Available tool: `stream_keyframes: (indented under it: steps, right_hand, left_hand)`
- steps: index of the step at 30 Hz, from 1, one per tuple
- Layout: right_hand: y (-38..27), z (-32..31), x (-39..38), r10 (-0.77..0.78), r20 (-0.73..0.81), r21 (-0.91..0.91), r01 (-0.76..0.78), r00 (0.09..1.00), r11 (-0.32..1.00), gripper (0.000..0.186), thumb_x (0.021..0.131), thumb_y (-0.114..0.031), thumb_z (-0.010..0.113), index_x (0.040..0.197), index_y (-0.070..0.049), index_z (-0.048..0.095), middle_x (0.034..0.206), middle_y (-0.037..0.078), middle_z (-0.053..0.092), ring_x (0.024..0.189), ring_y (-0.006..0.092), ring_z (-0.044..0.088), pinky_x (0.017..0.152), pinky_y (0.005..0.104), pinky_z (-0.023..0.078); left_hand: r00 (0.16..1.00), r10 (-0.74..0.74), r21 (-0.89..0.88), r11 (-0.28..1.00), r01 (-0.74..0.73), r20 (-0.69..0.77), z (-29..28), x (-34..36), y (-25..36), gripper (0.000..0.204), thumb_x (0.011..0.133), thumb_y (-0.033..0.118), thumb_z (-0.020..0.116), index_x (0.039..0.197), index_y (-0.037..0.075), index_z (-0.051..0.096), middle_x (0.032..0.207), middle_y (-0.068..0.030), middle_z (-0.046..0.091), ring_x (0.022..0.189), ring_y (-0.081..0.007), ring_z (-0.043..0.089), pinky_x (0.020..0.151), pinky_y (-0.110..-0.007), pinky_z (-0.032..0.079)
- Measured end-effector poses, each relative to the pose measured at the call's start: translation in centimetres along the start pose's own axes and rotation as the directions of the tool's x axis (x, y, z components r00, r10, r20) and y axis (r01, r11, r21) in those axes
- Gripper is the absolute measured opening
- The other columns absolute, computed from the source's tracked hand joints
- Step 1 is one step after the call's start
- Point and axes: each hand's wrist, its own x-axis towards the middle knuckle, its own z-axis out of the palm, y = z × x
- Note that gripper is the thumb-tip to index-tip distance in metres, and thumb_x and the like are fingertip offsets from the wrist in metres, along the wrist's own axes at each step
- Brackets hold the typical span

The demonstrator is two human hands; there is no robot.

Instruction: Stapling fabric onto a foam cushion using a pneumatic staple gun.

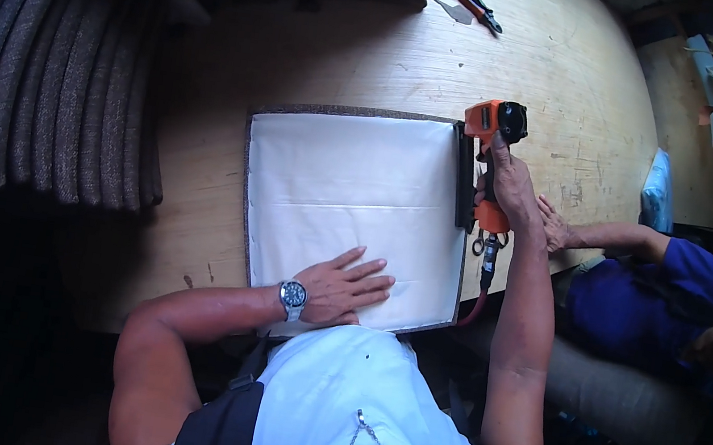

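Observation:
A square panel (355,164) lies on the table in front of me, its upper face covered in white cloth with brown fabric showing along the edges. My left hand (344,286) rests flat on the cloth near the panel's front edge, fingers spread. In my right hand (510,184) is an orange and black pneumatic staple gun (496,119), gripped by its handle. Its long black magazine lies along the panel's right edge; whether the nose touches the cloth I cannot tell. A red air hose (477,309) runs from the handle's lower end.
Brown fabric-covered panels (79,69) stand in a row at the left, with more stacked at the far side. Orange-handled pliers (477,7) lie on the wooden table (573,80). A person in blue (650,284) sits at the right, one hand (554,226) on the table near my right forearm.

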Motion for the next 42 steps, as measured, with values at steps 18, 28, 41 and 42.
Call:
stream_keyframes:
  steps: [18,28,41,42]
  right_hand:
    - [-0.6,0.5,-0.9,0.042,-0.042,0.017,-0.041,0.998,0.999,0.075,0.093,-0.077,0.05,0.107,-0.004,0.062,0.064,0.005,0.061,0.052,0.0163,0.065,0.051,0.0311,0.054]
    - [-2.2,2.4,-1.2,0.05,-0.015,-0.045,-0.051,0.999,0.998,0.077,0.094,-0.078,0.047,0.104,-0.002,0.062,0.065,0.007,0.061,0.054,0.0161,0.065,0.052,0.0314,0.054]
    - [-2.1,3.0,-0.8,-0.009,0.029,-0.056,0.01,1.0,0.998,0.081,0.092,-0.08,0.047,0.102,-0.001,0.062,0.064,0.007,0.061,0.053,0.0163,0.065,0.052,0.0309,0.053]
    - [-2.2,3.2,-0.7,-0.007,0.025,-0.064,0.008,1.0,0.998,0.082,0.092,-0.081,0.048,0.103,-0.001,0.062,0.064,0.007,0.061,0.053,0.0164,0.065,0.052,0.0308,0.053]
  left_hand:
    - [0.728,-0.512,-0.103,0.843,0.528,-0.455,-5.7,14.3,-14.1,0.109,0.088,0.077,0.05,0.158,-0.003,0.027,0.167,-0.0174,0.026,0.157,-0.0279,0.02,0.13,-0.042,0.012]
    - [0.72,-0.557,-0.144,0.821,0.552,-0.414,-6.6,13.9,-13.6,0.11,0.085,0.071,0.06,0.159,-0.002,0.026,0.167,-0.0181,0.026,0.157,-0.0288,0.02,0.129,-0.045,0.011]
    - [0.766,-0.487,-0.193,0.873,0.448,-0.42,-7.3,13.0,-14.7,0.115,0.078,0.064,0.075,0.157,-0.003,0.028,0.165,-0.0228,0.028,0.155,-0.0351,0.024,0.128,-0.045,0.018]
    - [0.756,-0.415,-0.187,0.909,0.373,-0.507,-7.3,12.2,-14.4,0.112,0.079,0.063,0.074,0.156,-0.004,0.029,0.164,-0.0235,0.028,0.154,-0.0361,0.025,0.128,-0.046,0.02]
